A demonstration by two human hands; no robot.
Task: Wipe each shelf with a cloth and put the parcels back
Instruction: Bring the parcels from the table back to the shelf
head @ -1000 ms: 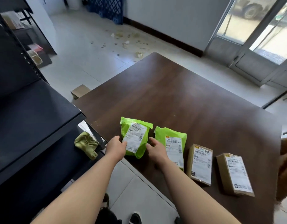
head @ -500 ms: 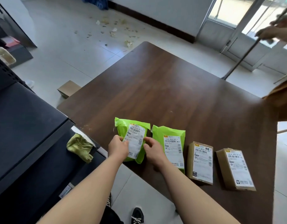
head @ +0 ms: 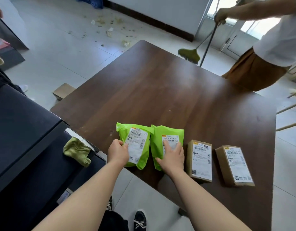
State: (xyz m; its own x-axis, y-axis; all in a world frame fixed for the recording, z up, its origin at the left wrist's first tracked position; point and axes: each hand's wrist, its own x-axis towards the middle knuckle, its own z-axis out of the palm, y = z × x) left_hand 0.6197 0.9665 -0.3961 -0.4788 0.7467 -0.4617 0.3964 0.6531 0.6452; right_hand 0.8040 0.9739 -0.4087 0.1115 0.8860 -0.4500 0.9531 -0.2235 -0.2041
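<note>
My left hand (head: 118, 151) grips the left edge of the left green mailer bag (head: 137, 144), with the fingers curled round it and their tips hidden behind my knuckles. My right hand (head: 173, 155) lies flat on the right green mailer bag (head: 167, 135), fingers straight and slightly spread over its label, clamping nothing. The two bags lie touching at the near edge of the brown table (head: 160, 90). The first cardboard box (head: 200, 160) sits just right of them, and the second cardboard box (head: 234, 165) lies apart from it. The yellow-green cloth (head: 77, 150) sits crumpled on the dark shelf unit (head: 23, 124) to my left. I cannot read the label print, and my right hand covers part of one label. A person (head: 277, 42) with a broom (head: 189, 55) beyond the table is cut off at the frame's top.
</note>
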